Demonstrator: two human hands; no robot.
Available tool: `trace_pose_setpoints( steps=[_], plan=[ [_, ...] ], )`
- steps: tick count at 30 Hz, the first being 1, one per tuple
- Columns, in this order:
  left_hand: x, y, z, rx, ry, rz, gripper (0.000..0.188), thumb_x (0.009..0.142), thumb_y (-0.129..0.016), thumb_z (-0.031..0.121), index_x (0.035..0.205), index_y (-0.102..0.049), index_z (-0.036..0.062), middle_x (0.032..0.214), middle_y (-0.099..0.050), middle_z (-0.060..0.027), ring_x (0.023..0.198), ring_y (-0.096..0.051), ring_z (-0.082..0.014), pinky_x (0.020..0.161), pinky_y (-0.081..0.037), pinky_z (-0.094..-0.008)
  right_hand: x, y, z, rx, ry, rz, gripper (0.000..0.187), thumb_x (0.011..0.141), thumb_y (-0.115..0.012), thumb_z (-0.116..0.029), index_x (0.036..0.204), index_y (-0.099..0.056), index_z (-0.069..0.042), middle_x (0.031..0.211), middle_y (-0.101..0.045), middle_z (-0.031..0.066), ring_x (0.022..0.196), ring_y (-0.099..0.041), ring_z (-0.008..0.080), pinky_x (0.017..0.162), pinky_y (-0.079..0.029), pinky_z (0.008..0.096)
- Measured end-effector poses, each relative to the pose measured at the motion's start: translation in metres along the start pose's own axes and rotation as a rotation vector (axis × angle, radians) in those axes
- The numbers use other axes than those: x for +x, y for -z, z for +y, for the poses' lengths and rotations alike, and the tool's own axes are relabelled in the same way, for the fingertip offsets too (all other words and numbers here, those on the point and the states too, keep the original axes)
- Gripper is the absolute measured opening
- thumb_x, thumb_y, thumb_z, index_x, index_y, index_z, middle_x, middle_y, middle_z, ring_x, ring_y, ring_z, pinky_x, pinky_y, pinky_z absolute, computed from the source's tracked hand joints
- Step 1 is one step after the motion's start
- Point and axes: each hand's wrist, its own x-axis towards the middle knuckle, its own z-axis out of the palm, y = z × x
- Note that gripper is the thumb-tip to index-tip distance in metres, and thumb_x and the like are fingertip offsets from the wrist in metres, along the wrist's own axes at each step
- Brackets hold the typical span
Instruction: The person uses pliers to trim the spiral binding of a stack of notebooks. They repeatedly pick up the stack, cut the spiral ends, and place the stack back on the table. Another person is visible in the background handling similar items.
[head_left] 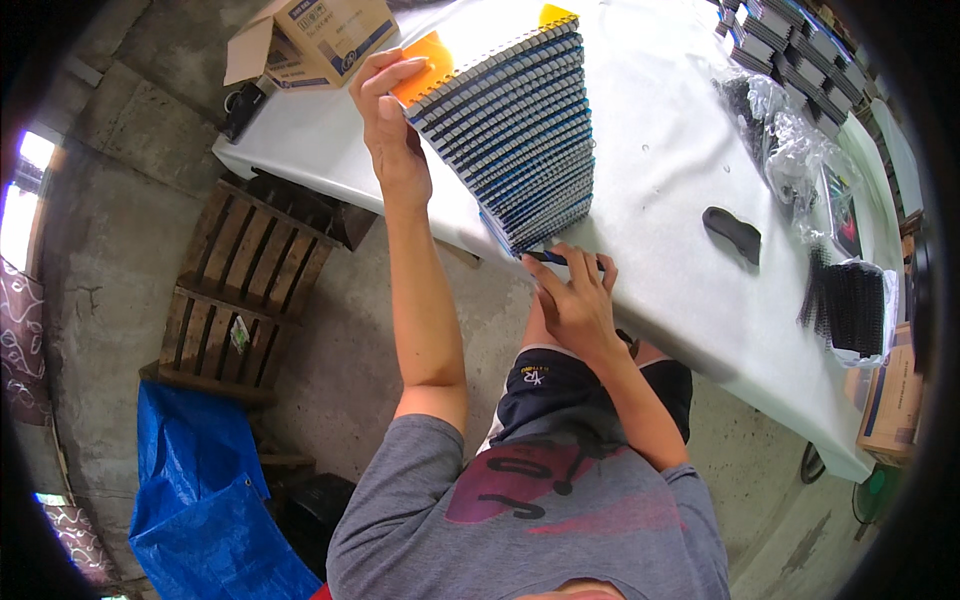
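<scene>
A tall stack of comb-bound notebooks [515, 130] stands at the table's near edge, its bound spines turned toward me. Orange covers show at its top. My left hand [393, 120] grips the top left corner, fingers over the orange cover and thumb against the side. Down by the lowest notebooks, my right hand [580, 300] is closed around a slim dark blue and black tool [545, 257]. The tool's tip lies at the bottom spine; its exact kind is partly hidden by my fingers.
On the white-covered table [670, 290] lie a dark curved object [733, 235], crumpled clear plastic [790, 165] and black binding combs [857, 305]. More notebook stacks [790, 50] stand far right, an open carton [320, 40] far left. A wooden pallet [245, 290] and blue tarp [205, 490] are on the left.
</scene>
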Motion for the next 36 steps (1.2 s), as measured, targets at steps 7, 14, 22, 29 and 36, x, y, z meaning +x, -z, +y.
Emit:
trace_pose_setpoints(
  steps=[7,14,22,29,36],
  plan=[
    [0.001,-0.001,-0.002,0.017,-0.023,0.005,0.05,0.095,-0.035,0.051,0.113,-0.054,0.0087,0.125,-0.042,-0.0081,0.121,-0.042,-0.0165,0.104,-0.038,-0.0309,0.001,-0.007,0.003,-0.007,-0.002,-0.015,0.038,0.077,-0.064,-0.011,0.114,-0.064,-0.018,0.108,-0.052,0.011,0.1,-0.051,0.0252,0.088,-0.029,0.0473],
    [0.0,0.0,-0.004,0.013,-0.03,0.01,0.051,0.094,-0.034,0.052,0.113,-0.053,0.0092,0.124,-0.043,-0.0081,0.121,-0.043,-0.0172,0.104,-0.038,-0.0314,0.001,-0.005,0.0,0.204,-0.221,-0.183,0.037,0.08,-0.062,-0.012,0.116,-0.063,-0.018,0.105,-0.055,0.0127,0.093,-0.057,0.0284,0.08,-0.038,0.0431],
    [0.001,-0.001,-0.002,0.015,-0.027,0.008,0.051,0.095,-0.035,0.051,0.113,-0.054,0.0077,0.125,-0.042,-0.0089,0.121,-0.042,-0.018,0.104,-0.038,-0.0327,0.018,0.001,0.005,0.739,-0.63,-0.352,0.035,0.08,-0.06,-0.001,0.113,-0.065,-0.011,0.087,-0.062,0.0174,0.075,-0.061,0.0287,0.07,-0.048,0.0323],
    [0.001,0.001,-0.001,-0.005,0.0,-0.005,0.051,0.095,-0.035,0.051,0.114,-0.054,0.0079,0.126,-0.041,-0.008,0.122,-0.041,-0.0176,0.105,-0.037,-0.0324,0.002,0.008,-0.012,0.125,-0.282,-0.224,0.038,0.078,-0.062,-0.009,0.115,-0.063,-0.016,0.109,-0.057,0.0139,0.099,-0.055,0.0289,0.086,-0.037,0.045],
    [0.0,-0.001,0.001,-0.023,0.017,-0.008,0.051,0.095,-0.036,0.051,0.115,-0.054,0.0076,0.126,-0.041,-0.0079,0.121,-0.042,-0.0175,0.105,-0.036,-0.0325,-0.007,0.0,-0.007,-0.005,-0.099,-0.059,0.037,0.077,-0.063,-0.01,0.113,-0.064,-0.018,0.112,-0.053,0.012,0.105,-0.049,0.0269,0.092,-0.029,0.0483]
  ],
)
